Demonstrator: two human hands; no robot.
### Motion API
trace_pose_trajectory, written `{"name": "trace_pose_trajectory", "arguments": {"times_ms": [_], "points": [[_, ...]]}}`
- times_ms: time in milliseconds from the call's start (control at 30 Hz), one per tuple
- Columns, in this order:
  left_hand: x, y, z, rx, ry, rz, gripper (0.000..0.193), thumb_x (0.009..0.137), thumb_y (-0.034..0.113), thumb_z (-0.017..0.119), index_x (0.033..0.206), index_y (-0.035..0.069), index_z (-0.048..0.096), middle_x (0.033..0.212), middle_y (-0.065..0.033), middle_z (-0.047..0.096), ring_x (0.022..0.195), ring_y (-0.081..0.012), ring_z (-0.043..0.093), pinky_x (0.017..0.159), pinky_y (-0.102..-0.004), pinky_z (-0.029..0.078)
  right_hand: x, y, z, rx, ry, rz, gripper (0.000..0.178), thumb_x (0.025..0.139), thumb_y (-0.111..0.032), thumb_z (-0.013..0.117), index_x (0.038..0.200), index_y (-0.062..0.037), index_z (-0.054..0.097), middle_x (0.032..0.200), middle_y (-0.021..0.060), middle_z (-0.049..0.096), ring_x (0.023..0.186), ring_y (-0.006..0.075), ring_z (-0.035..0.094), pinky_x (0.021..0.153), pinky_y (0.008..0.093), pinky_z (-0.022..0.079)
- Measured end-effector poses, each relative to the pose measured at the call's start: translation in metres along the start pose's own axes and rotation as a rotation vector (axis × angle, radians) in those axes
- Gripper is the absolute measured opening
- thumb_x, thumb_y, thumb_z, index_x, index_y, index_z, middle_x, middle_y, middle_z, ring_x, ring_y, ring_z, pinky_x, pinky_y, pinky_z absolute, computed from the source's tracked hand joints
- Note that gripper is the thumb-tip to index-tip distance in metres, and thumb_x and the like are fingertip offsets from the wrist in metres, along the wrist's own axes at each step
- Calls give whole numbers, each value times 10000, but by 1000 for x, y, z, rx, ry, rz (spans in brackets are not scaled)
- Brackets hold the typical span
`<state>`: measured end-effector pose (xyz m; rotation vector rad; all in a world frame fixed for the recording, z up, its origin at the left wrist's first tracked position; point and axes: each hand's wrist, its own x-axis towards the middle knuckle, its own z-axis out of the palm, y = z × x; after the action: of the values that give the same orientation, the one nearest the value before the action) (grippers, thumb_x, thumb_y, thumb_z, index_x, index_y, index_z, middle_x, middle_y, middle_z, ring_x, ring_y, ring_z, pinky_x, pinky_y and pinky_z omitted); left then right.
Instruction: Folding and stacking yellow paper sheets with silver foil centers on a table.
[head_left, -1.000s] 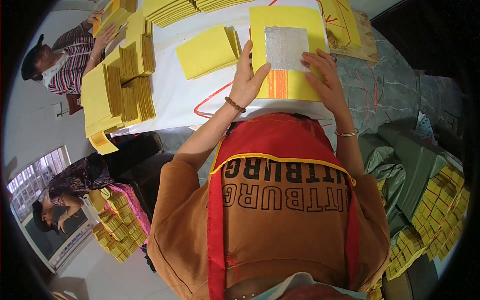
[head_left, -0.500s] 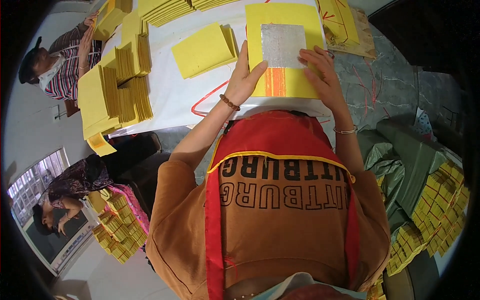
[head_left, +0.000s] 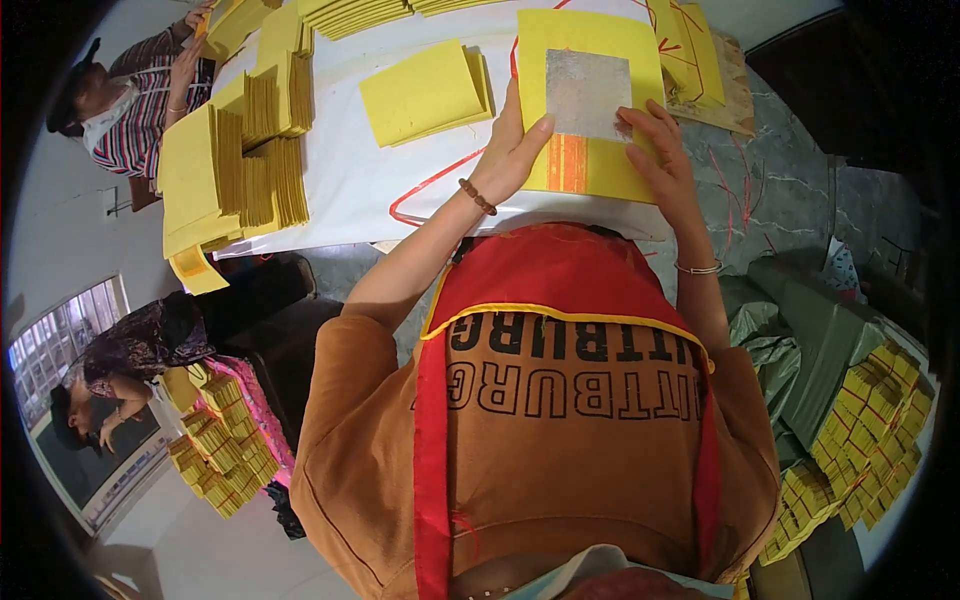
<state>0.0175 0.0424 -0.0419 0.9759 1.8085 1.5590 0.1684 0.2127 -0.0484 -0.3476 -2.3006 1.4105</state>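
A stack of yellow paper sheets [head_left: 595,28] lies on the table at the front right. Its top sheet bears a silver foil square [head_left: 588,92] and an orange striped patch [head_left: 568,163] below it. My left hand [head_left: 516,150] grips the stack's left edge, thumb on top and the other fingers along the side. My right hand [head_left: 663,160] is open over the right edge, fingers bent and apart, with fingertips by the foil's right side. Left of my hands rests a small folded yellow pile [head_left: 422,95].
Tall yellow paper stacks [head_left: 205,175] stand along the table's left side. Tied yellow bundles [head_left: 690,55] sit on a board at the right. A red strip [head_left: 435,187] lies on the white tabletop [head_left: 345,205]. Two other people work at left; bundles [head_left: 870,430] are piled at lower right.
The view has shifted slightly, so the table and stacks sit a little further right. My hands keep nearly the same places on the paper.
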Motion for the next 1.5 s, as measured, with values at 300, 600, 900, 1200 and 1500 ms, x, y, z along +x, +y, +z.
{"name": "trace_pose_trajectory", "arguments": {"times_ms": [300, 600, 900, 1200, 1500], "points": [[-26, 25, -24, 874, -225, 544, 571, 783, 382, 651, 1255, 93, 510, 1273, -129, 466, 1107, -317, 434, 919, -428, 343, 2, 5, 3, -59, 6, -31, 343, 835, -162, 601, 1170, -92, 579, 1215, 39, 560, 1296, 270, 303, 1064, 383, 251], [-16, 25, -31, 873, -303, 663, 325, 810, 250, 633, 1096, 99, 604, 1072, -69, 575, 943, -249, 513, 792, -366, 410, 2, 3, 2, -71, -5, -35, 340, 846, -161, 597, 1179, -99, 578, 1218, 30, 560, 1301, 253, 298, 1070, 374, 248], [-5, 32, -36, 587, -250, 502, 158, 835, 177, 613, 893, 32, 632, 795, -99, 612, 743, -263, 573, 655, -346, 463, 4, -1, -11, 381, -62, 133, 458, 976, -360, 269, 1203, -87, 558, 1271, 30, 529, 1334, 243, 265, 1097, 365, 186], [1, 38, -38, 412, -268, 185, 174, 849, 182, 607, 873, 13, 646, 806, -124, 647, 710, -275, 602, 634, -343, 475, 6, 0, -12, 140, -73, 69, 562, 993, -386, 141, 1246, -53, 515, 1245, 72, 553, 1342, 234, 256, 1104, 349, 179], [2, 32, -42, 357, -309, 144, 180, 868, 166, 596, 904, -3, 645, 763, -76, 633, 663, -126, 568, 610, -266, 453, 7, -4, -10, 151, -81, 124, 591, 981, -441, 160, 1246, -52, 517, 1242, 81, 555, 1344, 239, 249, 1103, 359, 177]]}}
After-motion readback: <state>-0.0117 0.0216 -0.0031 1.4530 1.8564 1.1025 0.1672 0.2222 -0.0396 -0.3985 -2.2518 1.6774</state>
